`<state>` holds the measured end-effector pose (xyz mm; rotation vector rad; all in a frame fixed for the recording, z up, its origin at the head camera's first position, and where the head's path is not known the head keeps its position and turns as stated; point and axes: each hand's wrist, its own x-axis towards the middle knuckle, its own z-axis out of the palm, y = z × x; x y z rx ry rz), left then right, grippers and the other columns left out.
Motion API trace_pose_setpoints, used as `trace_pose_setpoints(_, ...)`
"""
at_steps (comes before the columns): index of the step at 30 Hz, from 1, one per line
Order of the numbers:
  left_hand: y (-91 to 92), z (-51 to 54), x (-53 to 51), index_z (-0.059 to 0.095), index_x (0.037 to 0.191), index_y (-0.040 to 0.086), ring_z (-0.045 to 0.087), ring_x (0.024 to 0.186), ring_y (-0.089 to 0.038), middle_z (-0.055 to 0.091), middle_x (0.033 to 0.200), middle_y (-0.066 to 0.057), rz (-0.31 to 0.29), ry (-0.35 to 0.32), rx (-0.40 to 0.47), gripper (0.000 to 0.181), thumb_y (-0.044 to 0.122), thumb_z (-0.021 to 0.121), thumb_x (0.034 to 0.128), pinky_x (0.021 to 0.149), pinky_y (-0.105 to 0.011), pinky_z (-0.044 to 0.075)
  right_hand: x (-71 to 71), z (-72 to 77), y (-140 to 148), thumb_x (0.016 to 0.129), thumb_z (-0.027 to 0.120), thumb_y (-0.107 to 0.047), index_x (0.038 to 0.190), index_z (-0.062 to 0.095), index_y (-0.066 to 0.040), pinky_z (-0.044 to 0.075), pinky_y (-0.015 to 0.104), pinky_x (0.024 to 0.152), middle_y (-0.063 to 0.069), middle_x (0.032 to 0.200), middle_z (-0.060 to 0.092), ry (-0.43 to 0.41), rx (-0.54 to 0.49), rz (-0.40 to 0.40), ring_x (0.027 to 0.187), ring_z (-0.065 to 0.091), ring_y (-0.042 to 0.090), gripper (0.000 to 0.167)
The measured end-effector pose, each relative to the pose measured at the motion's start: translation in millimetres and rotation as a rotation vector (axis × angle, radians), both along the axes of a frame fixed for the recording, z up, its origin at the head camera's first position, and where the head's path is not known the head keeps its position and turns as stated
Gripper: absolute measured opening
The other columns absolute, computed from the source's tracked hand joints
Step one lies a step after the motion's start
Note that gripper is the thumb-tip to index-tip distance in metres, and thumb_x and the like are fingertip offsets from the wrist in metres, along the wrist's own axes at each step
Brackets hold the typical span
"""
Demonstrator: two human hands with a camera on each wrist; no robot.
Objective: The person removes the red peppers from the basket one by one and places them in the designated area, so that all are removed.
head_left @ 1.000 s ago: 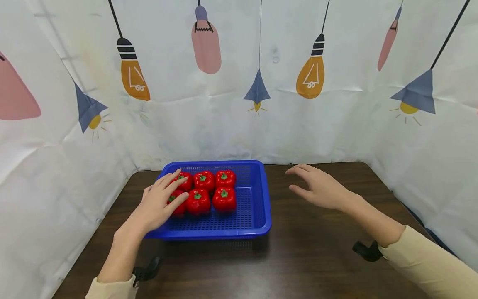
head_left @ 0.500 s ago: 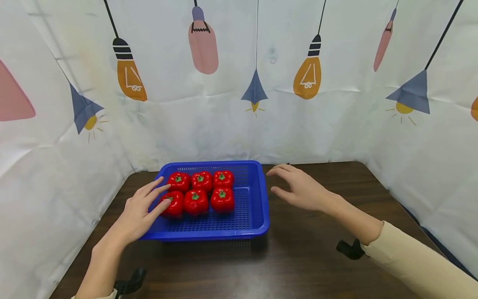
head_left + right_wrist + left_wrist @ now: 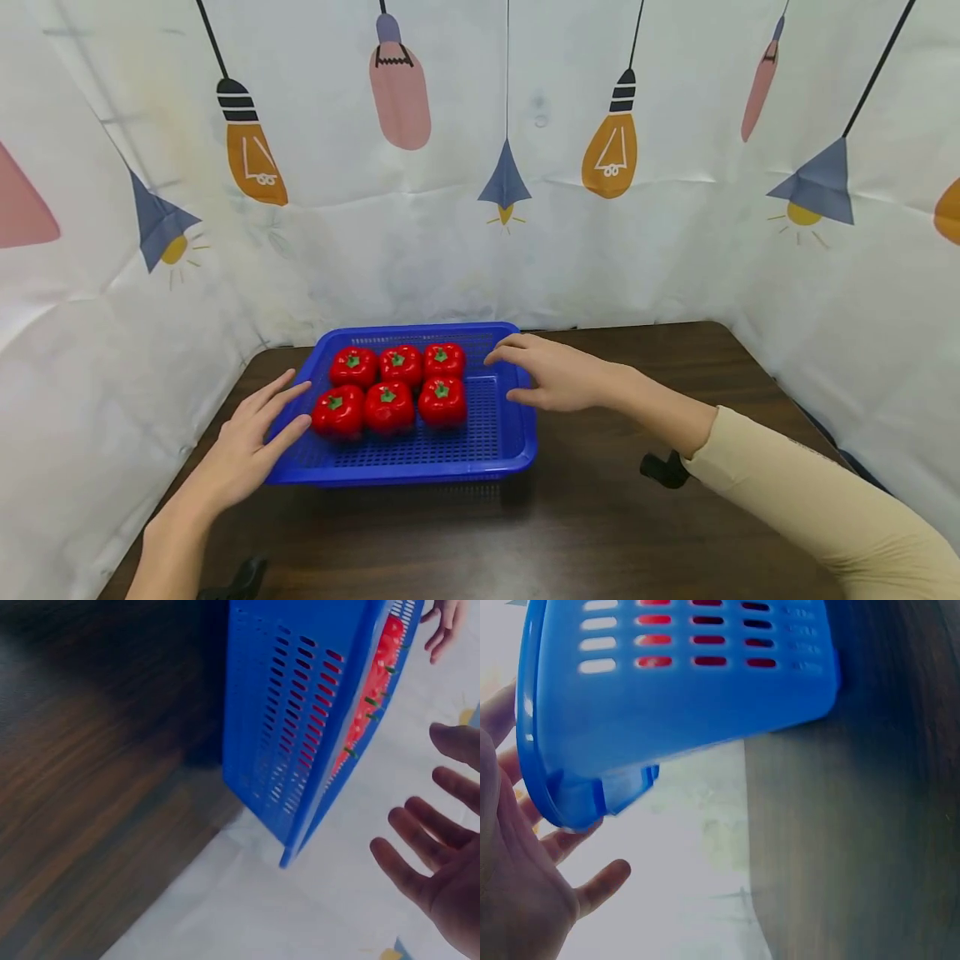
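A blue perforated plastic basket (image 3: 405,477) stands on the table with red bell peppers (image 3: 388,407) in two rows of three, green stems up. My left hand (image 3: 243,446) is at its left side, fingers spread and holding nothing. In the left wrist view that hand (image 3: 525,892) lies beside the basket's rim (image 3: 529,735); whether it touches is unclear. My right hand (image 3: 558,377) hovers over the right rim, fingers slightly bent, nothing in them. The right wrist view shows this hand (image 3: 446,881) apart from the basket wall (image 3: 277,735).
The dark wooden table (image 3: 465,550) extends in front of the basket and to its right. A white curtain (image 3: 420,267) printed with lamps hangs behind the table and along both sides. Black wrist mounts (image 3: 663,471) sit below the forearms.
My left hand has drawn back left from over the peppers to beside the basket. My right hand has come left to the basket's right rim. The view has shifted slightly.
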<state>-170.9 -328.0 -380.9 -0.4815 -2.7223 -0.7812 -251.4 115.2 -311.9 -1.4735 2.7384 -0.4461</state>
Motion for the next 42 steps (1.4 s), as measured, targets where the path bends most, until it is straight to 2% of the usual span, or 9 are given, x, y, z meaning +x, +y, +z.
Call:
trace_pose_setpoints(11,-16.3,-7.4,4.9,0.047,0.155,0.014,0.019,0.149,-0.047,0.025,0.168,-0.008,-0.023,-0.039,0.032,0.053,0.026,0.059,0.1051,0.092,-0.087,0.013,-14.7,3.4,-30.5,0.098,0.072,-0.021,0.139,0.06,-0.016,0.042,0.036,0.108,0.001,0.143,0.055,-0.113,0.277,0.082,0.136,0.048,0.018,0.043)
trace_pose_setpoints(18,-18.1,-9.8,10.6,0.044,0.157,0.014,0.017,0.149,-0.049,0.022,0.169,-0.006,-0.059,-0.087,0.055,0.054,0.025,0.057,0.1061,0.092,-0.088,0.01,-23.1,3.3,-50.8,0.097,0.073,-0.016,0.14,0.059,-0.015,0.037,0.039,0.113,0.001,0.146,0.055,-0.165,0.314,0.127,0.146,0.038,0.023,0.045)
trace_pose_setpoints(22,-20.0,-13.1,12.6,0.043,0.158,0.013,0.016,0.152,-0.037,0.023,0.168,-0.007,-0.078,-0.086,0.068,0.054,0.022,0.057,0.1061,0.099,-0.085,0.009,-26.3,2.9,-60.4,0.094,0.077,-0.018,0.144,0.056,-0.014,0.036,0.039,0.113,0.001,0.149,0.051,-0.187,0.301,0.144,0.145,0.038,0.022,0.054)
trace_pose_setpoints(24,-21.8,-16.1,12.8,0.042,0.158,0.012,0.015,0.153,-0.021,0.026,0.167,-0.01,-0.087,-0.078,0.067,0.055,0.021,0.057,0.1059,0.115,-0.069,0.008,-28.1,2.4,-65.2,0.093,0.079,-0.021,0.147,0.054,-0.014,0.035,0.038,0.114,0.002,0.153,0.048,-0.193,0.296,0.152,0.145,0.037,0.022,0.06)
trace_pose_setpoints(26,-23.3,-18.6,12.2,0.041,0.159,0.012,0.013,0.151,-0.006,0.027,0.166,-0.013,-0.096,-0.065,0.062,0.056,0.019,0.057,0.1057,0.122,-0.043,0.007,-30.1,2.2,-69.5,0.091,0.08,-0.021,0.148,0.053,-0.014,0.035,0.037,0.114,0.003,0.155,0.045,-0.189,0.296,0.158,0.146,0.035,0.022,0.063)
trace_pose_setpoints(29,-25.6,-22.6,10.7,0.039,0.159,0.01,0.012,0.145,0.009,0.029,0.165,-0.016,-0.108,-0.038,0.048,0.059,0.017,0.059,0.1045,0.11,-0.013,0.005,-33.4,1.3,-75.3,0.09,0.081,-0.019,0.148,0.053,-0.014,0.036,0.036,0.113,0.004,0.155,0.044,-0.176,0.307,0.161,0.146,0.035,0.021,0.064)
trace_pose_setpoints(31,-27.0,-24.4,10.2,0.037,0.16,0.01,0.012,0.144,0.011,0.028,0.166,-0.015,-0.113,-0.032,0.042,0.061,0.017,0.061,0.1034,0.106,-0.008,0.005,-35.6,0.3,-78.8,0.09,0.082,-0.018,0.147,0.054,-0.014,0.038,0.035,0.111,0.004,0.154,0.045,-0.173,0.317,0.162,0.145,0.036,0.021,0.064)
trace_pose_setpoints(35,-28.8,-26.0,11.3,0.033,0.162,0.012,0.01,0.147,0.005,0.024,0.168,-0.013,-0.112,-0.055,0.043,0.068,0.018,0.064,0.1015,0.107,-0.01,0.005,-38.6,-1.9,-85.2,0.089,0.082,-0.016,0.146,0.056,-0.014,0.04,0.034,0.11,0.004,0.152,0.045,-0.184,0.327,0.173,0.143,0.037,0.02,0.063)
trace_pose_setpoints(42,-24.5,-29.0,13.3,0.031,0.163,0.012,0.015,0.15,-0.045,0.018,0.169,-0.016,-0.118,-0.098,0.093,0.071,0.019,0.065,0.1006,0.118,-0.029,0.004,-42.3,-9.8,-91.7,0.09,0.08,-0.012,0.146,0.054,-0.014,0.041,0.032,0.108,0.003,0.151,0.045,-0.219,0.327,0.187,0.142,0.037,0.019,0.063)
